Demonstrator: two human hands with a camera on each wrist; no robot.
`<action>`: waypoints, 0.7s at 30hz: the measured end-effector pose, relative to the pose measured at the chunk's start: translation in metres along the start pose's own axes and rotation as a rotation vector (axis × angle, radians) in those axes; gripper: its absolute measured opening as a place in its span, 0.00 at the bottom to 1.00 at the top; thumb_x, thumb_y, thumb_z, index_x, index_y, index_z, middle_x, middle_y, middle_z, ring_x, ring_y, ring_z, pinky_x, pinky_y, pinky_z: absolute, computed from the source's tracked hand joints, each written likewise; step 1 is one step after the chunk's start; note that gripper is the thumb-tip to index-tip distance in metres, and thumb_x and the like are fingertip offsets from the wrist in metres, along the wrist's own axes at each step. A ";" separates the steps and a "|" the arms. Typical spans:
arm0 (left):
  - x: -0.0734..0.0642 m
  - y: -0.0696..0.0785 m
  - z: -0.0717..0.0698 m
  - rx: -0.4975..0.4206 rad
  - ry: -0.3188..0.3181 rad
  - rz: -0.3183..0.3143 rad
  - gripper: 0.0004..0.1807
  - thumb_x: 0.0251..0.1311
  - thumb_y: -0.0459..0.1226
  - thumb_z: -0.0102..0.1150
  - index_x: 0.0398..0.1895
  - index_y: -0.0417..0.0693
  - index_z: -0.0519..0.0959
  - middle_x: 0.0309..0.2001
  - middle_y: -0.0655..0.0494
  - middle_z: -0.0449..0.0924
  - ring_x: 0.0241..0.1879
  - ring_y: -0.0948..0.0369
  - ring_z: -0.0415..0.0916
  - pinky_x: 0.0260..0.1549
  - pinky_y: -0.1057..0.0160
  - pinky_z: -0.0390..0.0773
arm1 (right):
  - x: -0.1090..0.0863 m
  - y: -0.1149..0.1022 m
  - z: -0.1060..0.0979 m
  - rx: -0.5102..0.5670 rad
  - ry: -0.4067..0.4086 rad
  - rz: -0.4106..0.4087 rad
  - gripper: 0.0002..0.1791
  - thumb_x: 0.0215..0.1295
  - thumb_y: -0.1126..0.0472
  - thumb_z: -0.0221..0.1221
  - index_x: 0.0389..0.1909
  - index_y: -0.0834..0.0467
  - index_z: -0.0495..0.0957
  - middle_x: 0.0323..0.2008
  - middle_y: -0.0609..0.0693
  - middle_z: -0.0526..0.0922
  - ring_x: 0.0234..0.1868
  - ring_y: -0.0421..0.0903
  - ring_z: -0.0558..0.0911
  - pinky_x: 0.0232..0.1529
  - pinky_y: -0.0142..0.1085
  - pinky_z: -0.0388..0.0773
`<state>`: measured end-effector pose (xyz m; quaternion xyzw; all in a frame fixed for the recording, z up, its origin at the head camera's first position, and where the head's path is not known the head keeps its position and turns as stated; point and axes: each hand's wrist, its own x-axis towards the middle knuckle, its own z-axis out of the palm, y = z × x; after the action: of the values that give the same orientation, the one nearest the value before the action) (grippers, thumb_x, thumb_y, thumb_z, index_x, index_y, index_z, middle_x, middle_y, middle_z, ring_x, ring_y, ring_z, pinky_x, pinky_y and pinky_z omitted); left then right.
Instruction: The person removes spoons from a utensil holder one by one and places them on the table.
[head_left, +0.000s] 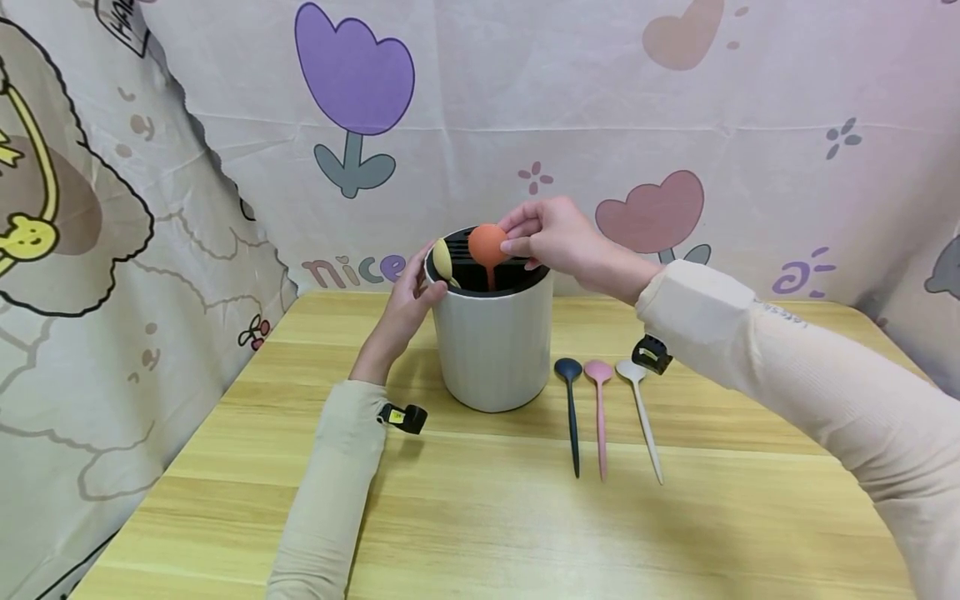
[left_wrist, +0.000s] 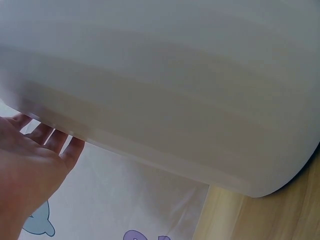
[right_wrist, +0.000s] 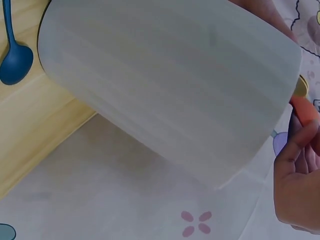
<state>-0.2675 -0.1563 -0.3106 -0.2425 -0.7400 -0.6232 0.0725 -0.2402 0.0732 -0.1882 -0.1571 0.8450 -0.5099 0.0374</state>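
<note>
A white ribbed utensil holder (head_left: 492, 350) with a black slotted insert (head_left: 468, 271) stands on the table. My left hand (head_left: 411, 304) rests against its left side at the rim, thumb in front and fingers behind. An orange spoon (head_left: 488, 244) is pinched by its bowl in my right hand (head_left: 558, 237), its handle pointing down into the holder's opening. Beside it a yellow spoon (head_left: 442, 259) stands in the holder, leaning at the left rim. The right wrist view shows the right fingers (right_wrist: 290, 155) on the orange bowl; the lower handle is hidden by the holder wall.
To the right of the holder lie a dark blue spoon (head_left: 568, 369), a pink spoon (head_left: 598, 372) and a white spoon (head_left: 632, 371), side by side with handles toward the front. A patterned cloth (head_left: 480, 83) hangs behind the wooden table (head_left: 480, 517).
</note>
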 end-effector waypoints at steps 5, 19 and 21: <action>0.000 0.000 0.000 -0.003 0.000 0.001 0.71 0.35 0.77 0.57 0.76 0.41 0.48 0.72 0.42 0.55 0.70 0.52 0.52 0.68 0.48 0.53 | -0.002 0.000 -0.006 0.020 -0.020 -0.007 0.10 0.64 0.70 0.61 0.46 0.67 0.78 0.34 0.52 0.85 0.35 0.43 0.80 0.31 0.31 0.78; 0.001 -0.002 0.001 0.006 0.002 -0.011 0.71 0.35 0.78 0.57 0.76 0.43 0.49 0.72 0.44 0.55 0.70 0.53 0.53 0.67 0.48 0.54 | -0.006 0.009 -0.005 0.109 -0.014 -0.080 0.13 0.66 0.71 0.57 0.51 0.65 0.73 0.39 0.55 0.83 0.37 0.47 0.77 0.29 0.31 0.78; 0.000 -0.001 0.001 0.011 0.003 -0.016 0.71 0.34 0.78 0.57 0.76 0.43 0.49 0.72 0.45 0.54 0.70 0.53 0.53 0.67 0.48 0.55 | -0.006 0.012 -0.003 0.118 -0.013 -0.103 0.14 0.66 0.72 0.56 0.52 0.64 0.72 0.41 0.57 0.83 0.38 0.48 0.78 0.29 0.32 0.78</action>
<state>-0.2683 -0.1556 -0.3117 -0.2351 -0.7452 -0.6201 0.0701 -0.2374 0.0823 -0.1978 -0.2012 0.8041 -0.5588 0.0260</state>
